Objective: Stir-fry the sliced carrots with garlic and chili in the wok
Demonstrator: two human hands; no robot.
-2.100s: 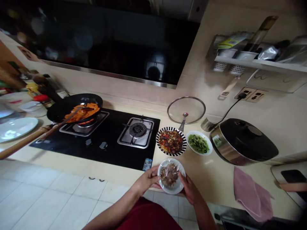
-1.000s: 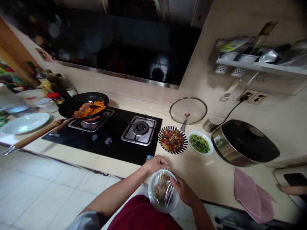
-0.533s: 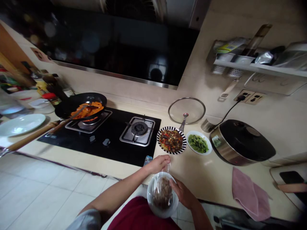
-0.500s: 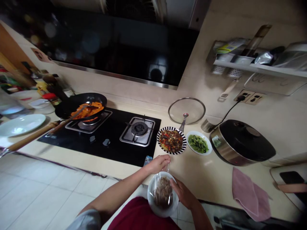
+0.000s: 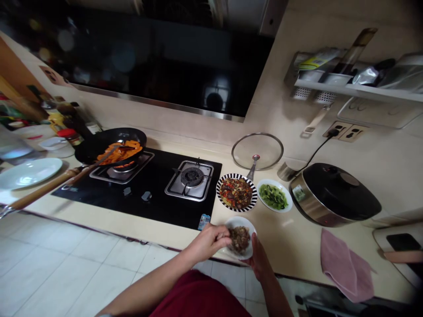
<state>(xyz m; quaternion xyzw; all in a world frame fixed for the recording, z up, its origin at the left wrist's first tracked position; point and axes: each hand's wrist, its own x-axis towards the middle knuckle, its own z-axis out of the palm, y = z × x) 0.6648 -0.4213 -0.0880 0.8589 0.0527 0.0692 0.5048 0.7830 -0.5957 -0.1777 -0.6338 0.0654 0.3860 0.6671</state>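
Note:
My right hand [image 5: 259, 259] grips a white bowl [image 5: 252, 229] from its right side, over the counter's front edge. Shredded, brownish cooked meat [image 5: 239, 240] fills the bowl, which tilts a little towards me. At the bowl's left rim my left hand [image 5: 214, 240] is closed in a pinch; the clear cling film it was pulling barely shows against the counter now. Just beyond the bowl stand a striped plate [image 5: 219, 200] of meat with red peppers and a white plate [image 5: 289, 198] of green vegetables.
A wok [image 5: 86, 154] with orange slices sits on the left burner, its wooden-handled spatula [image 5: 49, 189] jutting over the counter. A glass lid [image 5: 261, 152] leans on the wall. To the right are an electric cooker [image 5: 337, 193] and a pink cloth [image 5: 346, 268].
The bowl has moved up and right, from against my body to the counter's edge. The film stretched over it earlier no longer shows across the meat. My left hand has moved lower, beside the rim.

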